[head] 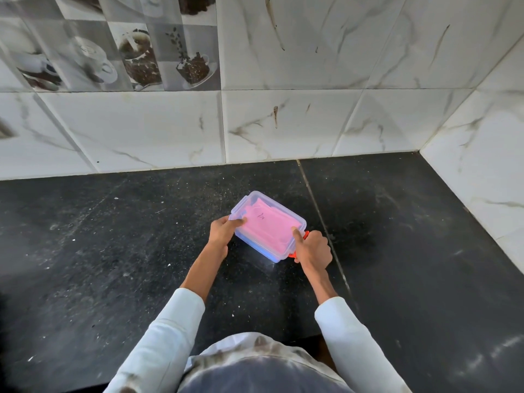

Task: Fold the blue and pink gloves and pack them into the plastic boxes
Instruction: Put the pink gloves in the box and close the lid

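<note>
A clear plastic box (279, 215) with its lid on sits on the black counter, turned at an angle. Folded pink gloves (266, 228) show through the lid, and a blue layer shows at the box's lower edge. My left hand (224, 229) grips the box's left end, thumb on the lid. At the near right corner my right hand (312, 248) holds the box, its thumb pressing the lid and its fingers curled over an orange clip (305, 235).
The black stone counter (141, 236) runs to a white marble-tiled wall (283, 123) at the back and another wall (482, 165) at the right. A seam in the counter (320, 217) passes just right of the box.
</note>
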